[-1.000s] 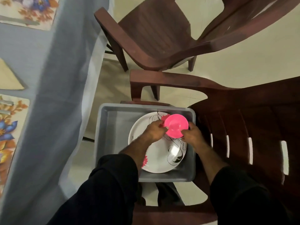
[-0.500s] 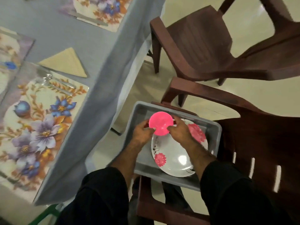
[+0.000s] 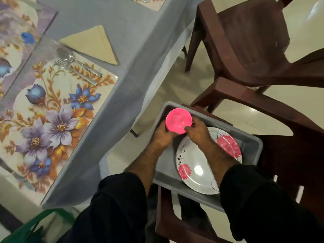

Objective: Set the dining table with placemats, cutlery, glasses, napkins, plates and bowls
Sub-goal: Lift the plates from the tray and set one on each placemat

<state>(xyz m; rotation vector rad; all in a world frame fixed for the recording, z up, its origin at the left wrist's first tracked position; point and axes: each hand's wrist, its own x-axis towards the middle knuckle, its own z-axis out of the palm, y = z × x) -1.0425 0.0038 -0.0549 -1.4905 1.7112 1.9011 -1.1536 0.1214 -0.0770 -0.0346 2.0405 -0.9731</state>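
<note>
Pink bowl (image 3: 178, 120) lifted higher over tub (image 3: 252, 142), both hands gripping its sides

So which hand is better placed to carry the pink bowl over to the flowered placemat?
Probably the left hand: it grips the pink bowl on the side nearer the table, where the placemat lies. The right hand also holds it but would have to reach across.

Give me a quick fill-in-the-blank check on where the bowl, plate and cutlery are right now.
1. Both hands, left hand and right hand, hold a ____ bowl.
2. The flowered plate lies in the grey ____, which sits on a chair.
3. The fork and spoon lie on the floral ____.

Missing words: pink; tub; placemat
</note>
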